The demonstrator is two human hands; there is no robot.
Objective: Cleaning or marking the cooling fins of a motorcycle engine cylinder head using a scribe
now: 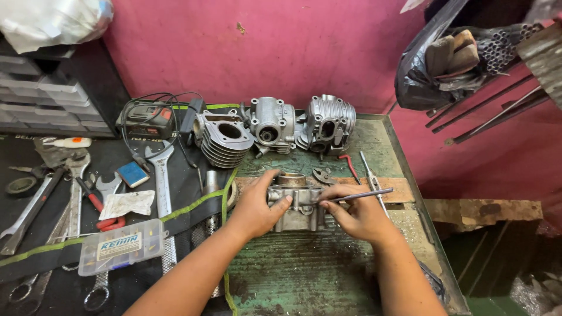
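A grey metal engine cylinder block (298, 205) rests on the worn green workbench (328, 275) in the middle of the head view. My left hand (257, 208) grips the block's left side, thumb on its front face. My right hand (357, 213) rests against the block's right side and pinches a thin metal rod tool (363, 195), whose tip touches the block's upper edge. The tool's shaft points out to the right.
Behind stand a finned cylinder (225, 140) and two cylinder heads (272, 124) (328, 124). Spanners (161, 178), red-handled pliers (102, 210) and a clear parts box (120, 246) lie on the black mat at left. A battery charger (146, 120) sits by grey drawers (41, 96). Bagged tubes (462, 58) hang at right.
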